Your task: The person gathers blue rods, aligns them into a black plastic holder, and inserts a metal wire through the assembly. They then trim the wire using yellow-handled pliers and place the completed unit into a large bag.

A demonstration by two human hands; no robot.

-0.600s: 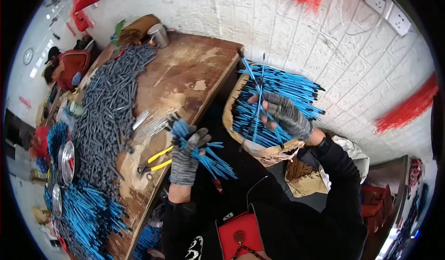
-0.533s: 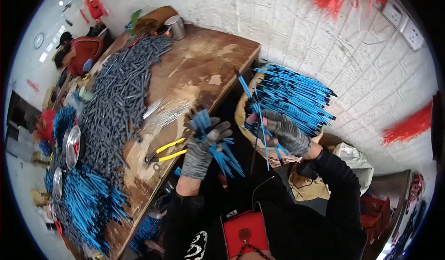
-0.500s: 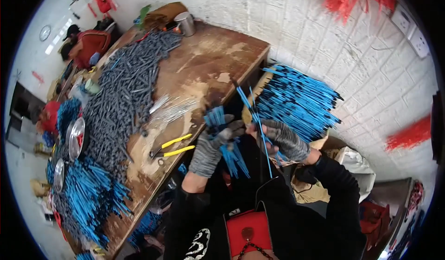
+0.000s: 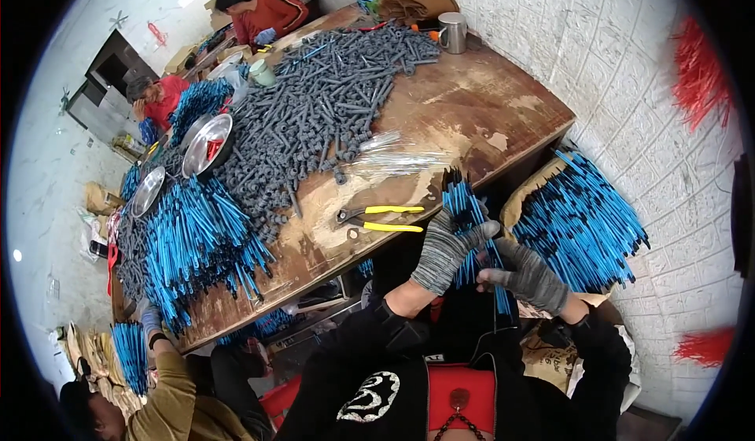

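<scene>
My left hand [image 4: 450, 254], in a grey knitted glove with bare fingertips, is closed around a bundle of thin blue rods with black tips [image 4: 464, 199]. The bundle stands tilted in front of my chest, just off the table's edge. My right hand [image 4: 533, 276], gloved the same way, is closed on the lower right side of these rods, its thumb and fingers pressing against them. Partly hidden behind my fingers are the rods' middles. Yellow-handled pliers [image 4: 385, 219] lie on the table beside my left hand.
A box of blue rods [image 4: 578, 225] stands right of the table [image 4: 503, 87]. Grey plastic pieces [image 4: 322, 95] are heaped on the table, near thin clear strips [image 4: 397, 158], metal bowls [image 4: 208, 146], another blue rod pile [image 4: 197, 236] and a metal mug [image 4: 452, 32]. Co-workers sit left and beyond.
The view has swung left, showing more of the table and a co-worker at lower left. My right hand has brought its few loose rods against the bundle in my left hand.
</scene>
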